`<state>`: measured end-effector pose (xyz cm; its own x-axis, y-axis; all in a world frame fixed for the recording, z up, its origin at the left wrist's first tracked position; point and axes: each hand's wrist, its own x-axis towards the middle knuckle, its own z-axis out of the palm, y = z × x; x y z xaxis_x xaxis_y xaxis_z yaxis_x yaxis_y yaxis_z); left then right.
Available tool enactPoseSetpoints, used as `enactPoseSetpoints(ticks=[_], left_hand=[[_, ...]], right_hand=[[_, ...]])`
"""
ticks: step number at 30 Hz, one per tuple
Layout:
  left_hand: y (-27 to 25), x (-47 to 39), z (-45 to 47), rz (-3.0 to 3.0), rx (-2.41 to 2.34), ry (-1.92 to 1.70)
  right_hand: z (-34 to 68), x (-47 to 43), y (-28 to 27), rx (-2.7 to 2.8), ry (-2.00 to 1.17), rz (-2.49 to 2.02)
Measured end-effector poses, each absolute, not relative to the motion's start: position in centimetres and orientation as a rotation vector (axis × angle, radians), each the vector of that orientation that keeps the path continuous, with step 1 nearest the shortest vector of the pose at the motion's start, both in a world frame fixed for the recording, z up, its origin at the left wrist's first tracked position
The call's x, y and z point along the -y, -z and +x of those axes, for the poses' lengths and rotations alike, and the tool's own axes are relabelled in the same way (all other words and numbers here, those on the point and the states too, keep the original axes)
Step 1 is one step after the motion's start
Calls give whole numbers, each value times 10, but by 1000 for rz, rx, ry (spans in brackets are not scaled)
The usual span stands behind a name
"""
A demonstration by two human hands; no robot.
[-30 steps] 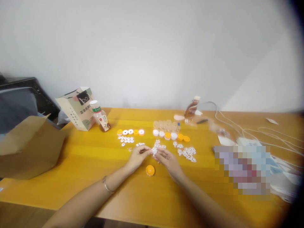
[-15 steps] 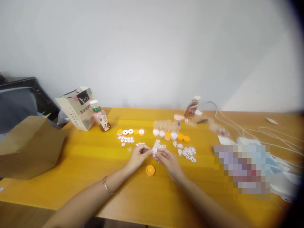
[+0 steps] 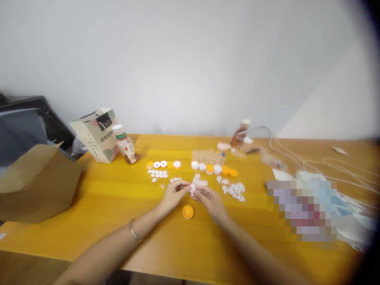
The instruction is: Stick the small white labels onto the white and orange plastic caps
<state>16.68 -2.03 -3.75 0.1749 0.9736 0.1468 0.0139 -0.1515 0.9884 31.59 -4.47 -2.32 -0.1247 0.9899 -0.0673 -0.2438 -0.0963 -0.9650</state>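
Between the fingertips of my left hand (image 3: 175, 192) and my right hand (image 3: 209, 198) is a small white piece with holes (image 3: 192, 190). Both hands are closed in a pinch on it, above the table. Just beyond it lies a pile of similar white pieces (image 3: 197, 179), partly hidden by my fingers. Nearer to me stands a round orange cap-like part (image 3: 188, 212) with a shiny ball-like middle. More flat white pieces with holes (image 3: 236, 191) are spread to the right of my right hand. Small white round parts (image 3: 158, 174) sit beyond my left hand.
Orange and white round caps (image 3: 163, 164) stand in a row, with another row (image 3: 209, 169) to the right. Clear small cups (image 3: 204, 155) stand behind. A paper bag (image 3: 97, 138), a drink bottle (image 3: 126, 146), a brown bottle (image 3: 240, 133), a cardboard box (image 3: 38, 186) and white cables (image 3: 286, 149) surround them.
The small white piece has turned slightly and sunk a little between my fingertips. My hands stay in nearly the same place.
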Motion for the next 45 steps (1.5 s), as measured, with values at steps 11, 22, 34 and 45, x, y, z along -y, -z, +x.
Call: enactPoseSetpoints(ticks=[11,22,34,45], left_hand=[[32,22,166,1437,-948,-1144],[36,21,168,1475,-1033,-1154],[27,15,140,1480,-965,-1106],[13,30,139,1930,-825,-777]], right_hand=[[316,44,24,1121,-1420,-1046],[316,44,22,1144,-1386,-1102],[328,59,20,2205,-765,-1096],[328,47,35,2250,-598,-1120]])
